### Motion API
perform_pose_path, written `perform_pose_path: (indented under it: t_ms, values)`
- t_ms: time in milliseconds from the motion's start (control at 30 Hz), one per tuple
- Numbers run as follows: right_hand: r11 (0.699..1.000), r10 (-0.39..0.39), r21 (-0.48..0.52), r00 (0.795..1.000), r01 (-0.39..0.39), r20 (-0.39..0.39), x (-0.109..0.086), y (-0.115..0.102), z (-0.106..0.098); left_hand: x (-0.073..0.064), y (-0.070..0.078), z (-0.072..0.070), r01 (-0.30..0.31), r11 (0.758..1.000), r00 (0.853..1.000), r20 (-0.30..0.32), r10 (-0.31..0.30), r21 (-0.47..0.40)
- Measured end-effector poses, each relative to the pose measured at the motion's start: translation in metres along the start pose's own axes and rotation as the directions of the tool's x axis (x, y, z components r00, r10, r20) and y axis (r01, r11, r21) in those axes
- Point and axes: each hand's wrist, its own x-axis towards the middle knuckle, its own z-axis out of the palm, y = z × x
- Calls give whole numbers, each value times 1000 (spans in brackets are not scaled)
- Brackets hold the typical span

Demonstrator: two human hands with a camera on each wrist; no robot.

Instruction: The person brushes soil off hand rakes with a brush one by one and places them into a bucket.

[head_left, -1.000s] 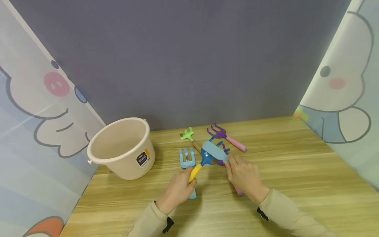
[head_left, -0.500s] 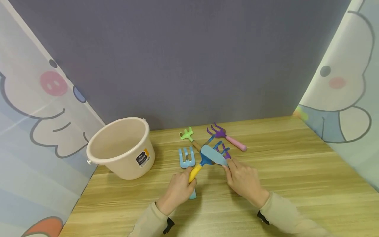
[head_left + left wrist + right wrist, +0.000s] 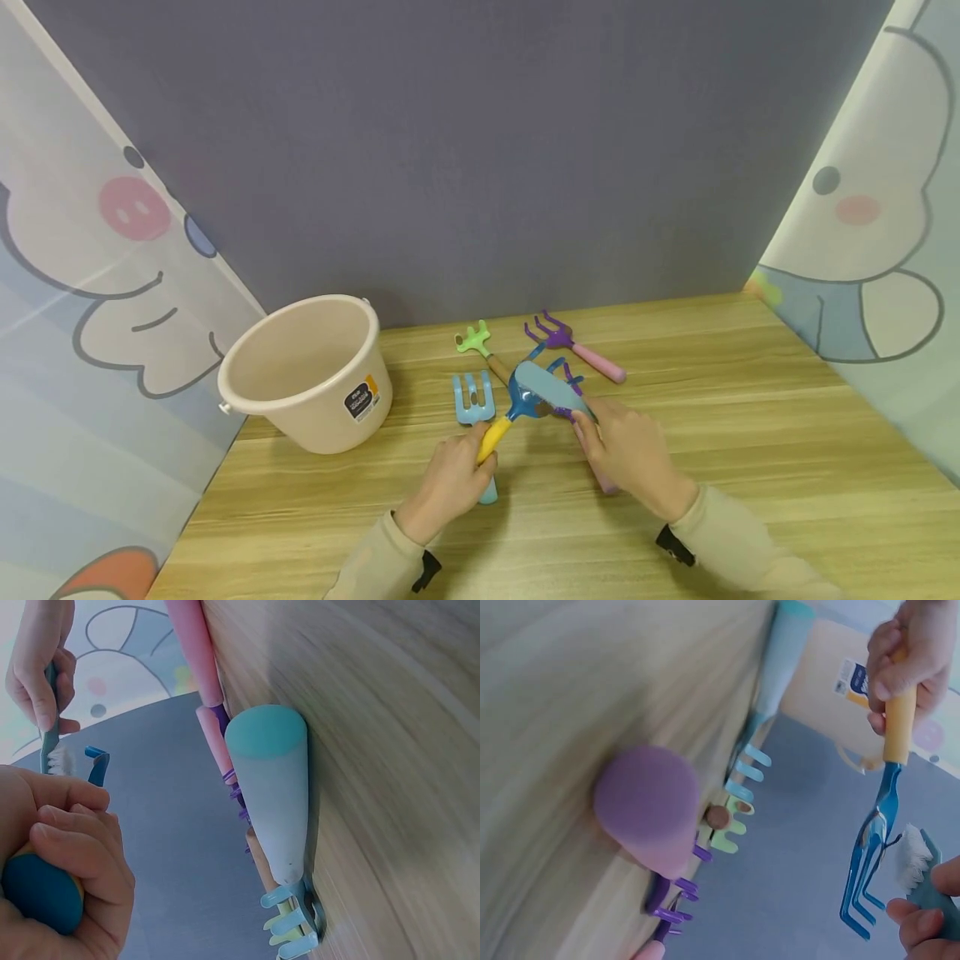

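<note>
My left hand (image 3: pixel 447 477) grips the yellow handle of a blue hand rake (image 3: pixel 877 817) and holds it above the table, tines pointing away. My right hand (image 3: pixel 630 457) pinches a light-blue brush (image 3: pixel 547 385) whose white bristles (image 3: pixel 912 859) face the rake. In the head view the brush lies across the rake's head; the right wrist view shows bristles close beside the base of its tines, contact unclear. Below the hands lie a light-blue garden fork (image 3: pixel 474 408) and a purple rake with a pink handle (image 3: pixel 596 462), partly hidden by the right hand and brush.
A cream bucket (image 3: pixel 307 425) stands at the left. Farther back lie a green rake (image 3: pixel 475 339) with a brown handle and another purple rake (image 3: pixel 597 363) with a pink handle. A grey panel (image 3: pixel 480 167) rises behind the wooden table (image 3: pixel 750 433).
The right hand and brush shifted slightly left over the rake, then back to the right, uncovering more of the pink handle below. The left hand and its rake stayed nearly still.
</note>
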Motion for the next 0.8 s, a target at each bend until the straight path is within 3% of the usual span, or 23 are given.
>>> perform_pose_path:
  t_ms: [200, 467, 633, 800]
  values:
    - [997, 78, 22, 997, -78, -2, 6, 3, -3, 0, 1, 1, -9, 1000, 1000, 12, 9, -4]
    - [981, 193, -47, 977, -189, 92, 14, 0, -5, 0, 2, 1, -30, 1000, 999, 18, 30, 2]
    - [983, 165, -105, 979, -153, 120, 13, 0, 0, 0, 3, 2, -46, 999, 999, 11, 45, 18]
    - [987, 59, -152, 996, -49, 60, 11, -1, 6, -1, 3, 3, -47, 998, 999, -4, 47, 30]
